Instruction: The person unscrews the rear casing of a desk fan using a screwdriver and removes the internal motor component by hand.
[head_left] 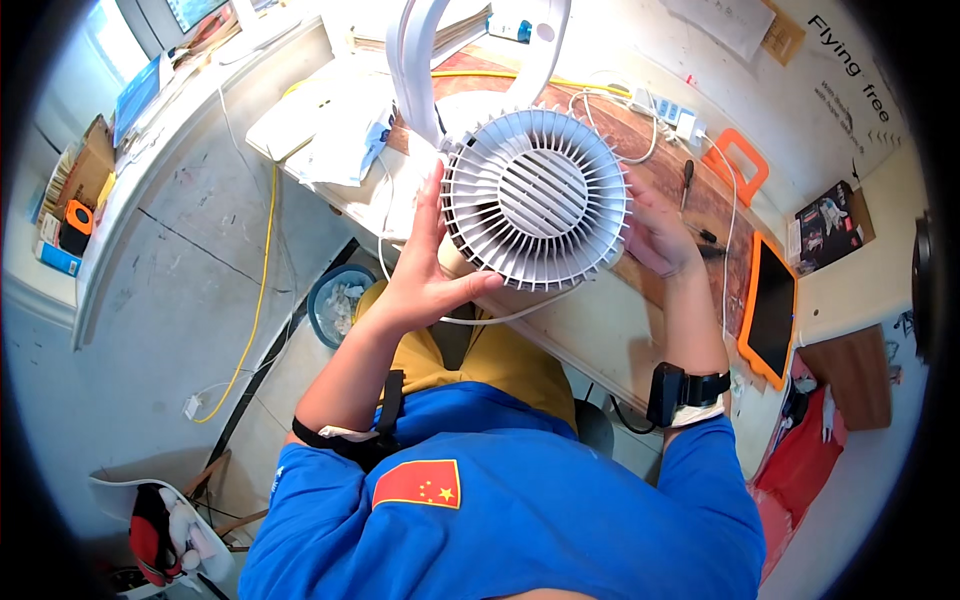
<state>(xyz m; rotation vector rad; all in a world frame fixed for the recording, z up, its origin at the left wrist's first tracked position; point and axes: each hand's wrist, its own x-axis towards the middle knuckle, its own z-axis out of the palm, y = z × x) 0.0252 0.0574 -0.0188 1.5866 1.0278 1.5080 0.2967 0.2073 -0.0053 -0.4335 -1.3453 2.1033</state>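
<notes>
Nearest the camera: blue shirt with a rectangular red patch [417,484] bearing yellow stars, on the left chest. Dark straps on both forearms. Left hand [428,272] flat and open against the left rim of a white round fan head [533,199], fingers extended upward, thumb hooked under the lower edge; grip is an open-palm brace, not a closed fist. Right hand [655,236] pressed to the fan's right rim, fingers mostly hidden behind the housing, so how far they curl cannot be told. Fan head held between both hands above the near edge of the surface [600,330], rear grille facing the camera: radial white fins around a central disc with parallel slots. A curved white stand arm [414,50] rises from behind it toward the top of the frame; a thin white cord [500,318] loops below. Left of the knees, on the floor, a round blue bin [338,300] holding crumpled pale scraps. On the surface, right: an orange-framed tablet [770,308] with dark screen, an orange rectangular handle-shaped frame [738,165], a white power strip [670,112]. Farther right, a dark printed packet [828,226] against the wall. Far left, a shelf with a blue flat box [137,97] and an orange-and-black small device [76,224]. Lower left, a white bag [175,530] with red and white contents.
</notes>
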